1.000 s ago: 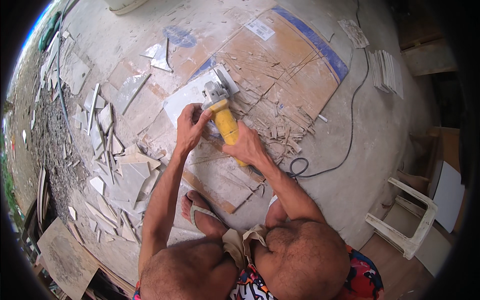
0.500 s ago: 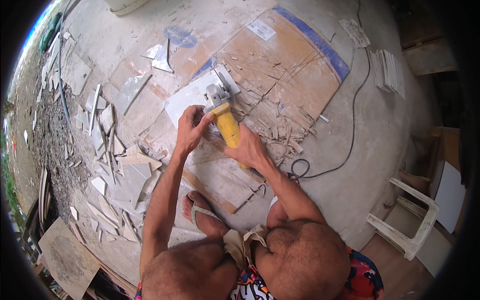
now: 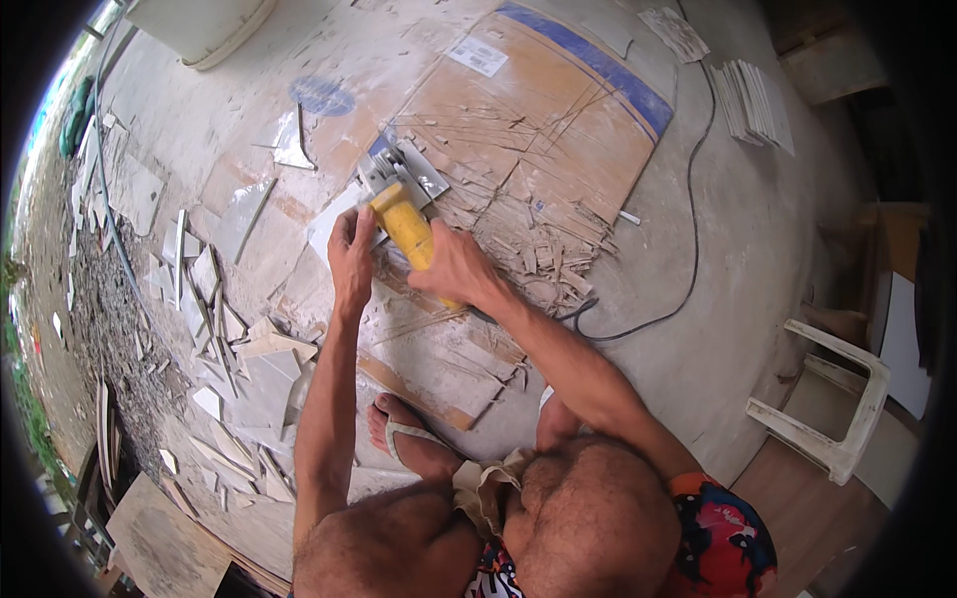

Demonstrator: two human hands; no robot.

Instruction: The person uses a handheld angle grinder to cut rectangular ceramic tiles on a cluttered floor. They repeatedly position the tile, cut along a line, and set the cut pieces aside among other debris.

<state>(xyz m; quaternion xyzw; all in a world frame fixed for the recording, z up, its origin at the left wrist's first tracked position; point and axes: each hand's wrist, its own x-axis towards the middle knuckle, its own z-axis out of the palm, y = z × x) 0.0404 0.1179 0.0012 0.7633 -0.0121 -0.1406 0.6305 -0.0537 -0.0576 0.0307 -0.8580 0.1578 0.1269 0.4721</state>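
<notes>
My right hand is wrapped round the yellow body of an angle grinder. Its grey metal head and disc sit over a white tile; whether the disc touches it I cannot tell. My left hand is at the left of the grinder's head, fingers bent and thumb against the tool, partly over the tile. Under the tile lies a flattened, dusty cardboard sheet with a blue stripe. Thin broken strips are heaped on the cardboard to the right of my hands.
Broken tile pieces lie in a pile on the left. A black cord curves across the floor at the right. Stacked tile strips stand at the far right, a white plastic stool at the near right. A pale bucket stands at the back.
The whole view has shifted a little. The angle grinder has tilted further left, its head now over the middle of the tile, and both hands have moved with it.
</notes>
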